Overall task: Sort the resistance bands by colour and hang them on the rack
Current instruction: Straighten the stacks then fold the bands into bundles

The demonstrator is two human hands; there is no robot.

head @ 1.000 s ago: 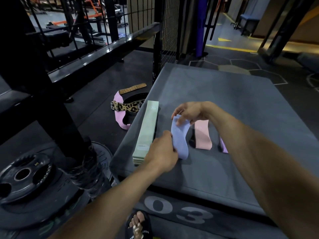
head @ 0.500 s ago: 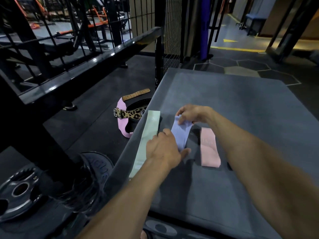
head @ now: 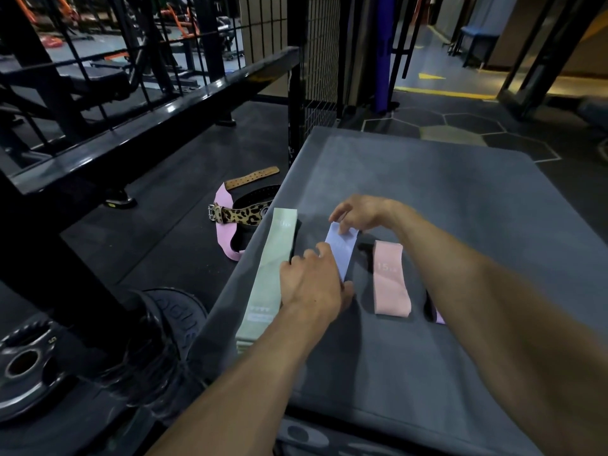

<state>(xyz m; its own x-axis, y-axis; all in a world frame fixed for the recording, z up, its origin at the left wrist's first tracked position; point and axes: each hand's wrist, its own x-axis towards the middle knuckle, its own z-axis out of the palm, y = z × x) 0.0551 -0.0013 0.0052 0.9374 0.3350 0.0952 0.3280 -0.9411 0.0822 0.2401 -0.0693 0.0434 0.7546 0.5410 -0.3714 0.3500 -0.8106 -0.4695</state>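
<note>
A lavender-blue resistance band (head: 342,250) lies flat on the grey padded box (head: 444,205). My left hand (head: 312,284) presses its near end and my right hand (head: 358,215) pinches its far end. To its left lies a long stack of pale green bands (head: 269,274) along the box's left edge. A pink band (head: 391,281) lies to the right. A sliver of a purple band (head: 439,315) shows from under my right forearm. The black metal rack (head: 158,116) rises at the left.
Lifting belts, one leopard-print (head: 240,215) with pink lining and one tan (head: 253,177), lie on the black floor left of the box. Weight plates (head: 29,366) rest at the lower left. A wire mesh panel (head: 316,60) stands beyond the box.
The lavender-blue band has gone from held up to lying flat on the box between both hands. The view has shifted slightly forward.
</note>
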